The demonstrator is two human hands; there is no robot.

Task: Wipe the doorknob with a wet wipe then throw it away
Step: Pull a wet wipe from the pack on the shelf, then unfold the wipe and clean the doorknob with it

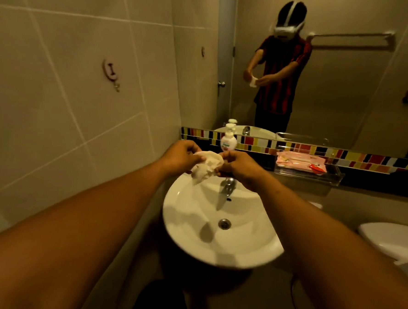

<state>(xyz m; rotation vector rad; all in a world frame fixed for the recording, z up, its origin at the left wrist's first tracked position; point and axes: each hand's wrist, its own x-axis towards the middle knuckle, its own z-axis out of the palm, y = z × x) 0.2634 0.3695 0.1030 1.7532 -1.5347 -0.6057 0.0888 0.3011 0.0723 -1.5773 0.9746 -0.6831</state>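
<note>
Above the white sink [216,241], both hands meet with a wet wipe [207,165] stretched between them. The left hand [180,156] pinches one edge, its fingers [199,157] closed on the cloth, and the right hand [239,168] pinches the other edge the same way. The wipe hangs crumpled and partly spread, which suggests it is being opened out flat to give a broad face for wiping. Holding it over the basin would let any drips fall into the sink rather than onto the floor.

The pink wipe packet [300,163] lies in a clear tray [333,179] on the bench to the right, beside the wall of coloured tiles, close at hand for pulling a sheet. A soap bottle [228,141] stands behind the tap [228,185].

The doorknob [221,84] shows only as a reflection in the mirror [345,91], so the door is probably behind the person. Wiping has likely not begun; a turn away from the sink seems needed first. No bin can be made out for certain.
</note>
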